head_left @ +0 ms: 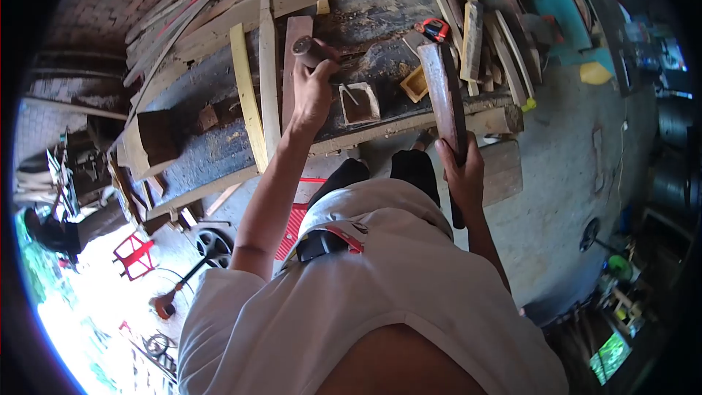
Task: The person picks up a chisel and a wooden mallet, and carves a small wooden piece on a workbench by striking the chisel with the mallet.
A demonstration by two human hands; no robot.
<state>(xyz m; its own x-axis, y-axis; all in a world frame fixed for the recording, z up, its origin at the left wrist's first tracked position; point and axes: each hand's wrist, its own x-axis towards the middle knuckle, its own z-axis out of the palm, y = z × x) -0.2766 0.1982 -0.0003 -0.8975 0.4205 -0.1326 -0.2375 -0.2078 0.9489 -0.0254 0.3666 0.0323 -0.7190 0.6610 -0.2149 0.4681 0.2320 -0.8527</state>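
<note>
My left hand (313, 93) is raised over the workbench, fingers wrapped round a short dark cylindrical block (306, 50) whose round end faces up. On the right, my right hand (463, 168) grips a long dark wooden bar (444, 91) near its lower part. The bar's broad upper end overlaps the bench in this view, and its narrow lower end points back past my wrist. Between my hands a small square box (360, 107) with a thin stick in it sits on the bench, and a yellowish wooden tray (414, 85) lies beside the bar.
Boards (251, 95) lie across the workbench (380, 130) at left, near a thick wood block (148, 145). Wood strips (472, 42) and a red-and-black tool (436, 28) are at back right. A tape measure (322, 243) hangs at my waist. A brush cutter (164, 303) is on the left floor.
</note>
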